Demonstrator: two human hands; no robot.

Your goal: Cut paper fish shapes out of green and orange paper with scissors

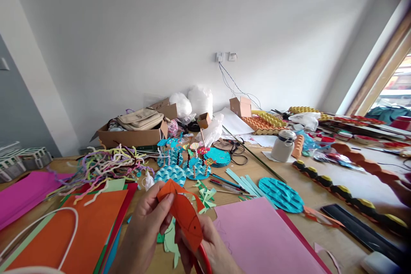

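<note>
In front of me my left hand [149,218] pinches a piece of orange paper [188,218] between thumb and fingers. A fish outline with a dot for an eye is drawn on it in dark line. My right hand [213,246] is closed around red-handled scissors [204,261] at the bottom, just under the paper; their blades are hidden. A thin orange strip curls off to the right of the paper. Green paper cut-outs [171,242] lie on the table beneath and behind my hands.
Orange sheets [93,222] lie left, pink sheets [257,235] right. Behind are fuzzy pipe cleaners [112,162], blue crafted bases [170,174], pens [229,186] and a blue textured disc [281,195]. A white flask [282,147] and painted egg-carton strips [340,190] stand further right.
</note>
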